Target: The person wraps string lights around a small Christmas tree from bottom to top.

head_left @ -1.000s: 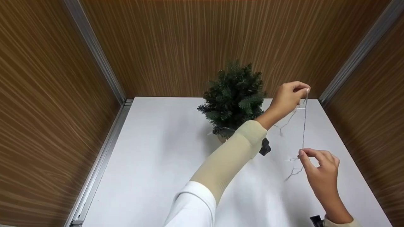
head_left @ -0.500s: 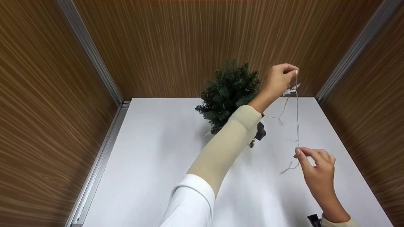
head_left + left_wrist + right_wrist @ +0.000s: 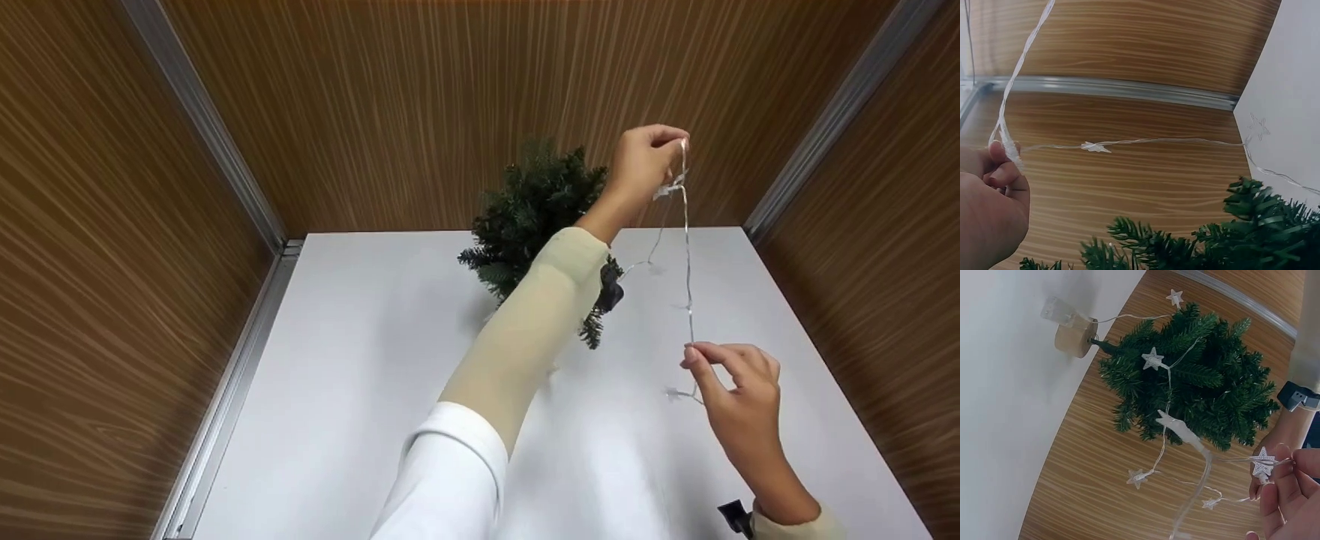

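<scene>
A string of star lights [image 3: 688,247] on thin clear wire runs upright between the two hands. My left hand [image 3: 641,161] holds its upper part, pinched between thumb and fingertips, to the right of a small artificial Christmas tree [image 3: 525,214]. Lower down, my right hand [image 3: 742,390] pinches the wire, with a short end and a star hanging below. In the left wrist view the left hand [image 3: 999,208] grips the wire at a whitish star. The right wrist view has a clear star [image 3: 1264,462] at the right hand's fingers [image 3: 1289,486], and more stars hang before the tree.
The tree's round wooden base [image 3: 1075,338] stands on the white table [image 3: 337,360], with a clear plastic piece [image 3: 1057,310] beside it. Wood-grain panels [image 3: 390,112] enclose the back and sides, joined by metal rails [image 3: 217,127]. The left forearm crosses before the tree.
My left hand has risen and shifted left, drawing the light string up with it. The right hand has moved slightly left and still pinches the wire.
</scene>
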